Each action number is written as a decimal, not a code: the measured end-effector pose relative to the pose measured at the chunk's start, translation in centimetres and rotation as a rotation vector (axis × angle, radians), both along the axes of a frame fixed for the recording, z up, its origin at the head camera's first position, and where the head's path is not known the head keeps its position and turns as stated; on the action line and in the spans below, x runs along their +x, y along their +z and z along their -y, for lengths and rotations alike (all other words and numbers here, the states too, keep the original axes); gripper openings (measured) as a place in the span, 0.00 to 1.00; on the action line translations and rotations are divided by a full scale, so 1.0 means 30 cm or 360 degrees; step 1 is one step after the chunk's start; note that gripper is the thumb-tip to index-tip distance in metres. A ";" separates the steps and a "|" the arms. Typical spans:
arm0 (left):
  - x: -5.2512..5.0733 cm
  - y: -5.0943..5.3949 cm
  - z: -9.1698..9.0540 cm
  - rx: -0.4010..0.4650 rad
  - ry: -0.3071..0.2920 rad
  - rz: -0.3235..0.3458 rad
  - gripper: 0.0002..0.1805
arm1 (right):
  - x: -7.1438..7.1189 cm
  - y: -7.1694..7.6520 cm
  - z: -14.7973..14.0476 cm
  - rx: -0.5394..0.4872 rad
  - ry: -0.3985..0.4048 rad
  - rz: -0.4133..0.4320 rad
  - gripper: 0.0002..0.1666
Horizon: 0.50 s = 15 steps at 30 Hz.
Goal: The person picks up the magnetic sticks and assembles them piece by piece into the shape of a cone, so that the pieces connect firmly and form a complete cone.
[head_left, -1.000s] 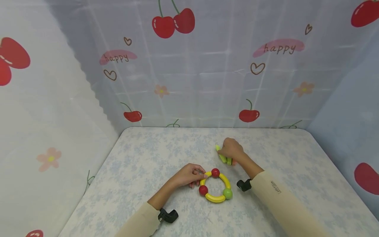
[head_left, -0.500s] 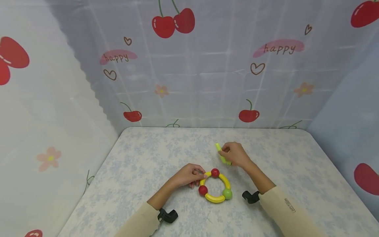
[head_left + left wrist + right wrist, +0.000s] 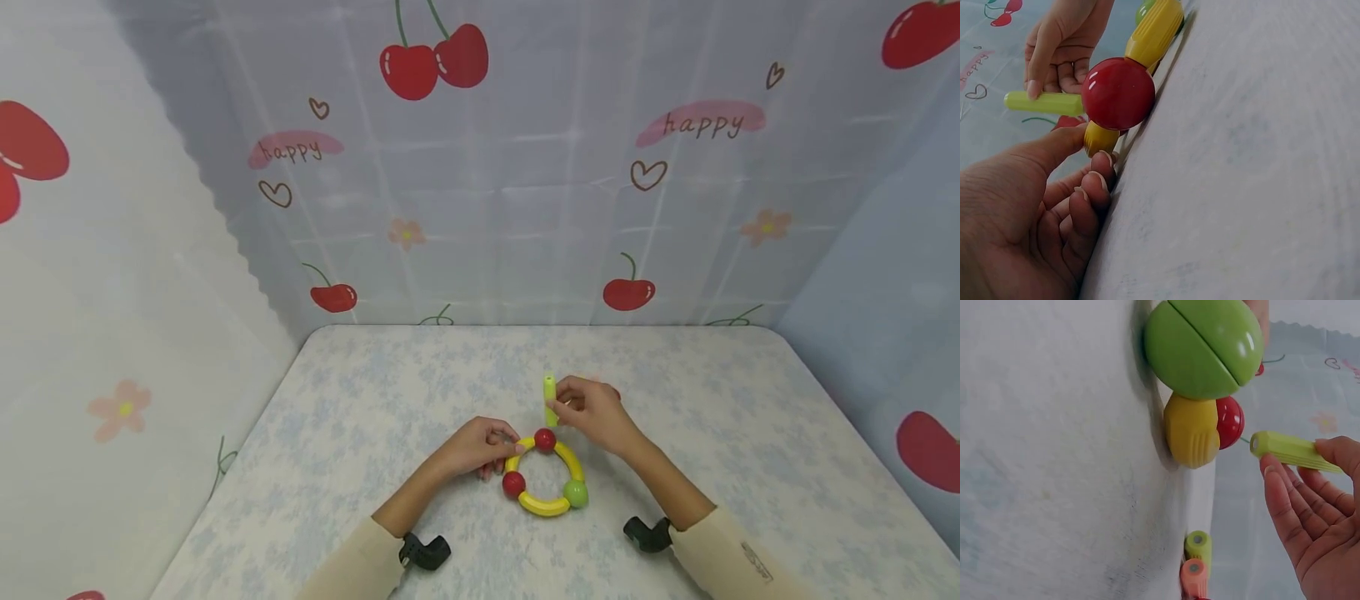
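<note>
A toy ring of yellow curved rods lies on the table, joined by two red balls, the far one and the left one, and a green ball. My left hand pinches the ring's upper-left yellow rod between thumb and fingers. With thumb and fingertips, my right hand holds a lime-green rod upright just over the far red ball. In the right wrist view a small gap shows between the rod's lower end and that red ball.
Behind my right hand, mostly hidden in the head view, lie another lime-green rod and a pink rod, with something red at their edge. Patterned curtains border the table at the back and sides.
My right hand has lifted the lime-green rod from beside the other pieces, brought it nearer the ring and turned it upright. The left hand and the ring have stayed put.
</note>
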<state>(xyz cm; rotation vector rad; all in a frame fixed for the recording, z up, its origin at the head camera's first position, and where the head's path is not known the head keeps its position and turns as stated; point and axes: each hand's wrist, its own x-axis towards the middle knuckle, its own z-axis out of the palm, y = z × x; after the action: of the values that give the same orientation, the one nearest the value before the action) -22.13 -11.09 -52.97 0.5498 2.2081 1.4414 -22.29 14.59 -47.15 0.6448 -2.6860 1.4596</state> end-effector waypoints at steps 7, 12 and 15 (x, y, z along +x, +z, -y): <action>0.005 0.000 -0.001 -0.0003 0.0015 -0.0003 0.12 | 0.035 0.003 -0.007 -0.0069 0.0081 -0.0052 0.07; 0.006 0.010 -0.004 0.0007 0.0028 -0.0006 0.11 | 0.041 -0.002 -0.008 -0.0074 0.0087 -0.0074 0.07; 0.008 0.012 -0.005 0.0004 0.0029 0.0001 0.11 | 0.044 -0.009 -0.007 -0.0062 0.0098 -0.0084 0.07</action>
<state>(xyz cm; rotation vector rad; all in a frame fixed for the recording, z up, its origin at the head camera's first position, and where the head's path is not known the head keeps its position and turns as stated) -21.88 -10.93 -52.59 0.5313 2.2167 1.4534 -20.96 14.80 -47.42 0.7592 -2.6141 1.4832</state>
